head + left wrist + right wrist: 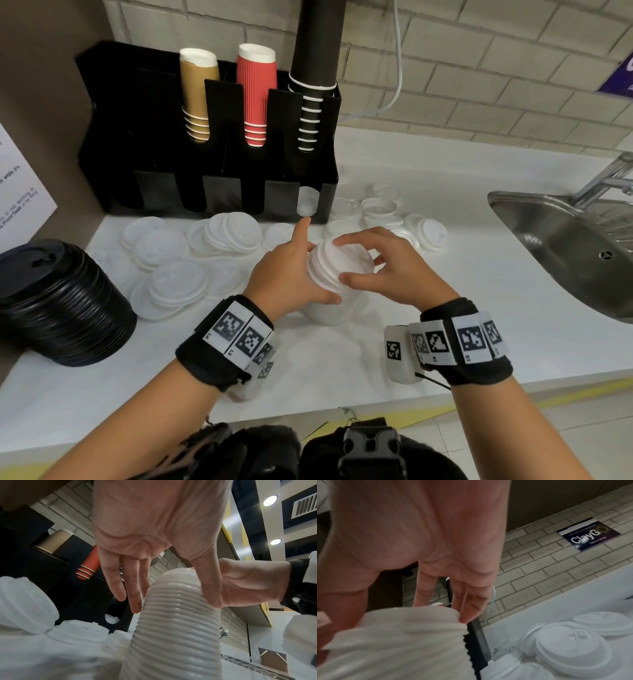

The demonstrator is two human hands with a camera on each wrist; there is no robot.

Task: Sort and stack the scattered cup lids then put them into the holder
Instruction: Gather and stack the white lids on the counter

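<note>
White lids [337, 270], black holder [154, 137], tan [197, 92], red [256, 92] and black cups [313, 85]

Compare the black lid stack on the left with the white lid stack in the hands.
The black stack is dark, wider and leans as it rests untouched on the counter. The white stack is pale, narrower and stands upright, with the left hand holding its side and the right hand gripping its top. Both are nested cup lids standing on the same counter, outside the holder.

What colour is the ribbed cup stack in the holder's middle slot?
Red ribbed cups with white rims, clearest in the head view.
</note>
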